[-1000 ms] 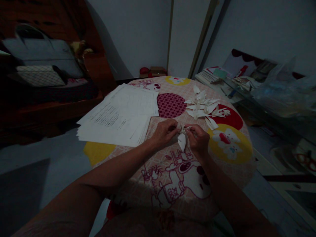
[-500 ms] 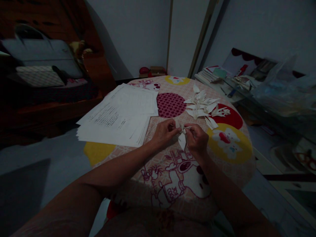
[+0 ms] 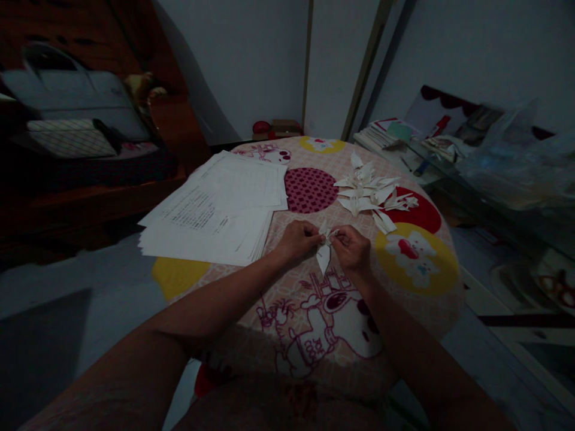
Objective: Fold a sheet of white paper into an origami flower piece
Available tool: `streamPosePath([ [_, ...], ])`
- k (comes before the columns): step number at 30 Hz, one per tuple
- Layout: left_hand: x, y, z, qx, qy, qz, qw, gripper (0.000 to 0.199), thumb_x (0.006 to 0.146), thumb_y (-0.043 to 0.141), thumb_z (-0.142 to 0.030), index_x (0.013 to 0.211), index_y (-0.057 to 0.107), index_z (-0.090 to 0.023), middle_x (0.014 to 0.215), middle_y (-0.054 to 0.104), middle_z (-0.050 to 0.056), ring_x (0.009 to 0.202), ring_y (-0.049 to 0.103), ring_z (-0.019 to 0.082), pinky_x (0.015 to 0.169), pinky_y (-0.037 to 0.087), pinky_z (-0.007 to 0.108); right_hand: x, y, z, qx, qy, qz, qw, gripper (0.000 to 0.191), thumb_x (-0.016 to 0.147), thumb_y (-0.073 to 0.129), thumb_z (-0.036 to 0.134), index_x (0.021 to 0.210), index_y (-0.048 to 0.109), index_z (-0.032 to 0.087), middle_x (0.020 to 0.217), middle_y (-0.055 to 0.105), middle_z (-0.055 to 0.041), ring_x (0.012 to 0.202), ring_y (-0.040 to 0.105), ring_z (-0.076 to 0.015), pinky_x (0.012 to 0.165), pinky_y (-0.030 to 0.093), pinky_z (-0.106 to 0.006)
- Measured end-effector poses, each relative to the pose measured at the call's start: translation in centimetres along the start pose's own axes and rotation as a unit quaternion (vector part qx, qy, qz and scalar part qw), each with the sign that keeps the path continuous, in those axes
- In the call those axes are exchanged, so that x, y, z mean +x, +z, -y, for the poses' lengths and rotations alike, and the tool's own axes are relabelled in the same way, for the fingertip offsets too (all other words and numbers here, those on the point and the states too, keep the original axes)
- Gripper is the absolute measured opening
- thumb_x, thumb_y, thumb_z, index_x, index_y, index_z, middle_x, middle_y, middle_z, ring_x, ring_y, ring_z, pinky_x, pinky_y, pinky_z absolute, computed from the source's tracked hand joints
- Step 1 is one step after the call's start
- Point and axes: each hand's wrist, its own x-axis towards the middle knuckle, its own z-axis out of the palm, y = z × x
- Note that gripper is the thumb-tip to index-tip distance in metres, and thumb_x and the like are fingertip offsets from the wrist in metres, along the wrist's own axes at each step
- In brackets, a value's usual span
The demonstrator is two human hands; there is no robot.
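Between my two hands, over the near middle of the round table, is a white folded-paper flower [image 3: 323, 258] with pointed petals, one pointing toward me. My left hand [image 3: 299, 241] pinches it from the left, fingers closed. From the other side my right hand [image 3: 353, 246] grips its right part between thumb and fingers. The fingertips hide the flower's centre. Beyond my right hand lies a cluster of similar folded-paper flowers [image 3: 366, 190], several of them, overlapping on the cloth.
A stack of printed sheets [image 3: 211, 209] covers the table's left side. The patterned tablecloth [image 3: 287, 287] hangs over the round edge. To the right, a glass-topped stand [image 3: 449, 173] carries papers and a plastic bag [image 3: 512, 155]. A wooden bench [image 3: 171, 131] with a grey bag [image 3: 85, 99] stands left.
Both hands have shifted slightly left with the paper flower. Its near petal now points more directly toward me. The cluster and the sheets stay where they were.
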Motion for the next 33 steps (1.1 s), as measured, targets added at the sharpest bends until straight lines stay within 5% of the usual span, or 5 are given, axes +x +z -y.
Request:
streamPosePath([
  [4, -0.3, 0.2, -0.4, 0.038, 0.012, -0.006, 0.999, 0.034, 0.076, 0.064, -0.031, 0.048, 0.052, -0.016, 0.047, 0.043, -0.004, 0.050, 0.037, 0.009, 0.053, 0.025, 0.025, -0.1, 0.7, -0.5, 0.034, 0.057, 0.000, 0.998, 0.011, 0.077, 0.067, 0.029, 0.083, 0.062, 0.021, 0.075, 0.066, 0.0005, 0.070, 0.065, -0.0166, 0.067, 0.051, -0.028],
  [13, -0.9, 0.7, -0.8, 0.122, 0.082, -0.047, 0.988, 0.025, 0.080, 0.062, -0.022, 0.056, 0.058, -0.015, 0.057, 0.053, -0.001, 0.058, 0.046, 0.012, 0.059, 0.030, 0.026, 0.0, 1.2, 0.8, 0.120, 0.117, -0.106, 0.980, 0.025, 0.069, 0.075, 0.033, 0.083, 0.059, 0.020, 0.073, 0.066, 0.0006, 0.068, 0.066, -0.0172, 0.065, 0.052, -0.029],
  [25, -0.6, 0.7, -0.7, 0.155, 0.089, -0.039, 0.983, 0.014, 0.080, 0.064, -0.020, 0.067, 0.063, -0.014, 0.063, 0.056, -0.001, 0.061, 0.048, 0.012, 0.061, 0.032, 0.026, -0.2, 0.8, 0.3, 0.030, 0.078, -0.058, 0.995, 0.014, 0.074, 0.070, 0.033, 0.071, 0.069, 0.019, 0.071, 0.065, -0.0006, 0.067, 0.060, -0.0169, 0.062, 0.047, -0.028],
  [33, -0.8, 0.4, -0.7, 0.127, 0.117, -0.015, 0.985, 0.034, 0.083, 0.057, -0.029, 0.053, 0.048, -0.016, 0.055, 0.043, -0.003, 0.057, 0.039, 0.011, 0.057, 0.026, 0.027, -0.3, 0.5, 1.5, 0.028, 0.075, -0.042, 0.996, 0.016, 0.077, 0.066, 0.031, 0.068, 0.068, 0.018, 0.062, 0.061, 0.0023, 0.060, 0.055, -0.0144, 0.060, 0.042, -0.027],
])
